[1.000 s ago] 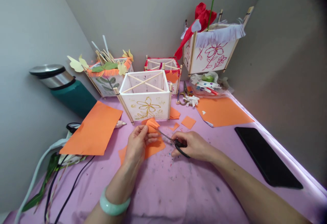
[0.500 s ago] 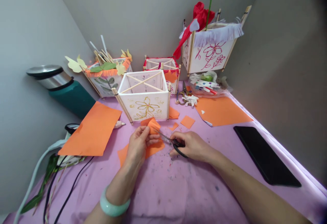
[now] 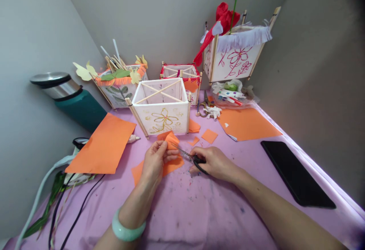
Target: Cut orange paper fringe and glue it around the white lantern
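Person at a cloth-covered table, seen from the head. The left hand point(image 3: 155, 158), a pale green bangle point(image 3: 128, 229) at its wrist, pinches the folded paper point(image 3: 172, 139), orange, between thumb and fingers. The right hand point(image 3: 215, 162) grasps the scissors point(image 3: 200, 165) by their black handles, fingers curled about the loops; the blades point left, with the tips at the folded paper. How far the blades are parted cannot be told. The folded paper lies just in front of the white box point(image 3: 162, 118), whose near side bears a yellow flower drawing; an orange sheet point(image 3: 173, 166) lies partly under the left hand. To the right of the box, a small orange square point(image 3: 210, 136) rests on the cloth point(image 3: 199, 212). Farther right are a larger orange sheet point(image 3: 251, 124) and a black slab point(image 3: 296, 172); at left, another large orange sheet point(image 3: 102, 147) lies in front of a teal flask point(image 3: 82, 107). Behind the white box stands a red-edged box point(image 3: 180, 67).
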Demonstrator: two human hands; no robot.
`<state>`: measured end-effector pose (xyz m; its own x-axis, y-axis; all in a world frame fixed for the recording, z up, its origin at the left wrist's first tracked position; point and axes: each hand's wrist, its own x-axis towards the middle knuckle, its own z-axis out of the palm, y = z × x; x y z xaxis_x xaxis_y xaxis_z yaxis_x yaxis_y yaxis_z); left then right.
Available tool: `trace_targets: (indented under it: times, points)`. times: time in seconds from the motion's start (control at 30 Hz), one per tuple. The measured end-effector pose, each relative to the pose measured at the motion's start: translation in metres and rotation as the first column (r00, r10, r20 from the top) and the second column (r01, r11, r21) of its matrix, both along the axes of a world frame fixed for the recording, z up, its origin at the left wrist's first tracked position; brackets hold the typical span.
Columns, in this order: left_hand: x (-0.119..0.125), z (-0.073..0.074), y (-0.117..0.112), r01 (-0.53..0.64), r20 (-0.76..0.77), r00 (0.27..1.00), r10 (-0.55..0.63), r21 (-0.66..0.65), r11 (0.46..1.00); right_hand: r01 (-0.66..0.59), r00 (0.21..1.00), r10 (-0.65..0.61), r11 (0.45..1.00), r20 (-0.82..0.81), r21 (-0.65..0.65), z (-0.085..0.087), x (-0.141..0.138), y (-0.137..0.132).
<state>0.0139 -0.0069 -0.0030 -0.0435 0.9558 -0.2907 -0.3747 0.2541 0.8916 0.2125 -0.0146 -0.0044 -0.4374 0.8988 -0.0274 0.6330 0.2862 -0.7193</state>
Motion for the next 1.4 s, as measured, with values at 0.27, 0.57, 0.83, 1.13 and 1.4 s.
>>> trace_targets:
  times: [0.27,0.57,0.83,1.13,1.4]
  points:
    - [0.0025,0.0042,-0.0022,0.013,0.001,1.000,-0.013,-0.009,1.000,0.016,1.000,-0.016,1.000,0.006,0.010,-0.0007,-0.0010,-0.0005]
    - [0.0050,0.0045,-0.0016,0.006,-0.008,1.000,-0.006,-0.026,1.000,0.013,1.000,-0.013,1.000,0.019,0.015,-0.0012,-0.0018,-0.0002]
    - [0.0044,0.0057,-0.0021,0.011,-0.009,1.000,-0.012,-0.027,1.000,0.025,1.000,-0.025,1.000,0.017,0.018,-0.0026,-0.0025,0.0007]
    - [0.0052,0.0036,-0.0016,0.025,-0.007,1.000,-0.025,-0.032,0.999,0.024,1.000,-0.025,0.999,0.017,0.022,-0.0025,-0.0030,-0.0001]
    - [0.0049,0.0045,-0.0028,0.034,-0.012,0.999,-0.035,-0.038,0.999,0.035,0.999,-0.036,0.999,0.019,0.031,-0.0061,-0.0035,0.0017]
